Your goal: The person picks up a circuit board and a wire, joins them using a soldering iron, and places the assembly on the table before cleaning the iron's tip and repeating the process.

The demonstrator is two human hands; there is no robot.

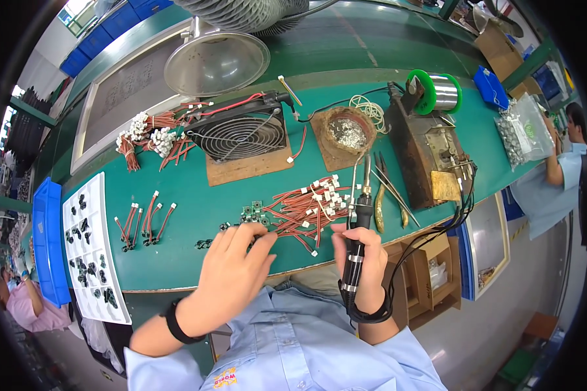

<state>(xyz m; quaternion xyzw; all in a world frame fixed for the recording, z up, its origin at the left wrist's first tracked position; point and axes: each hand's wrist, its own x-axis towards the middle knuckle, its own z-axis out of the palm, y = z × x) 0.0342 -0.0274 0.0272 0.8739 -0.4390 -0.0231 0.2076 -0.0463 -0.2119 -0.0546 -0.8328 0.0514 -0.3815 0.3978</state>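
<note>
My right hand (364,259) is wrapped around the black handle of a soldering iron (355,257), its metal tip pointing up and away from me. My left hand (231,267) bends down over the front of the green work mat, fingers drawn together; anything between the fingertips is hidden. Just beyond it sit small green circuit boards (253,212), and several small dark components (204,244) lie by its left side. A loose pile of red wires with white connectors (310,205) spreads between my two hands. Farther left, several wires with dark parts on their ends (151,225) stand apart.
A white tray of dark components (88,260) and a blue bin (47,241) line the left edge. Behind are a fan (241,133), a bowl of metal bits (347,133), pliers (380,208), tweezers (394,189), a solder spool (445,92) and a metal box (424,143). Other people work nearby.
</note>
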